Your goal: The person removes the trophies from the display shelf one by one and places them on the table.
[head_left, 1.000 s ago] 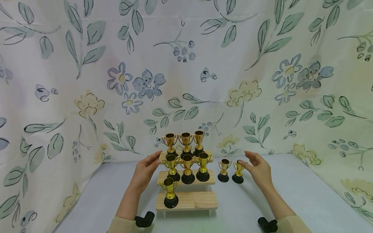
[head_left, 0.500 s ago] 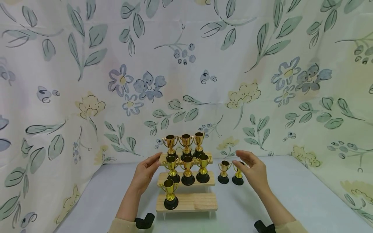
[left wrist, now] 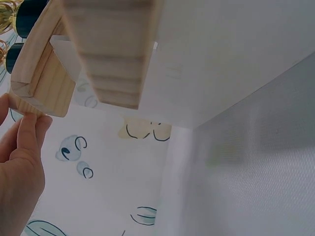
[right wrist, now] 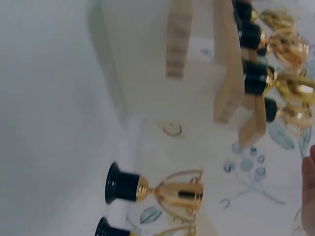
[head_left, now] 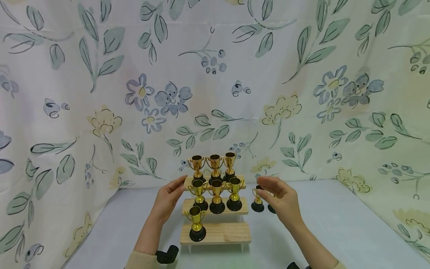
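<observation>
A three-tier wooden display stand (head_left: 231, 232) bears small gold trophy cups with black bases. Three cups stand on the top tier, three on the middle tier, and one trophy cup (head_left: 197, 224) at the left of the bottom tier. My left hand (head_left: 167, 200) holds the left end of the top tier, its fingers (left wrist: 29, 130) against the wood in the left wrist view. To the right of the stand, my right hand (head_left: 284, 201) hovers with relaxed fingers by a rose-gold trophy cup (right wrist: 179, 194), apart from it. Another trophy cup (head_left: 271, 209) is mostly hidden behind that hand.
A white tabletop (head_left: 336, 224) surrounds the stand. Behind it hangs a floral cloth (head_left: 215, 93). Black wrist mount (head_left: 167, 254) sits on the left wrist.
My right hand has moved left from the outer trophy cup on the table toward the inner one, now covering most of the outer cup. My left hand and the cups have stayed put.
</observation>
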Demonstrator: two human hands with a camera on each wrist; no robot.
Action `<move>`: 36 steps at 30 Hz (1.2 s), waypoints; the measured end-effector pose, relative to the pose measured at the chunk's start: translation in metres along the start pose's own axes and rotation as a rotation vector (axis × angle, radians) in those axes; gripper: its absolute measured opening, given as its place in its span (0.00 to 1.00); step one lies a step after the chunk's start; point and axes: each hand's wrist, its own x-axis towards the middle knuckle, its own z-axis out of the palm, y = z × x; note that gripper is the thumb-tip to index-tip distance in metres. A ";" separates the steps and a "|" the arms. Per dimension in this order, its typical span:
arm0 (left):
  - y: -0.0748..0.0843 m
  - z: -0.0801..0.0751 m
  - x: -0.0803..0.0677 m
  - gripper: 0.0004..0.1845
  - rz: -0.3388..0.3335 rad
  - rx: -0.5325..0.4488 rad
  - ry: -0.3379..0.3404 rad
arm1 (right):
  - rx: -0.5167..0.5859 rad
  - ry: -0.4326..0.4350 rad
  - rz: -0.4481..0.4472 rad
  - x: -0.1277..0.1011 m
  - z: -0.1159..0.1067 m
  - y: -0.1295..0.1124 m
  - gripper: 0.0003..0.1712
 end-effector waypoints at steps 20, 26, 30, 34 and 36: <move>-0.001 0.001 0.001 0.28 -0.004 -0.008 0.022 | 0.092 -0.286 -0.086 -0.026 0.068 -0.023 0.17; -0.001 0.001 0.001 0.28 0.000 -0.021 0.020 | 0.132 -0.334 -0.046 -0.029 0.081 -0.024 0.18; -0.002 0.000 0.000 0.28 0.016 -0.033 0.000 | 0.104 -0.355 -0.030 -0.030 0.090 -0.024 0.19; -0.002 -0.001 -0.001 0.28 0.024 -0.037 -0.007 | 0.074 -0.358 -0.012 -0.033 0.100 -0.024 0.22; -0.002 -0.001 -0.001 0.28 0.024 -0.037 -0.006 | 0.077 -0.353 0.001 -0.034 0.105 -0.024 0.24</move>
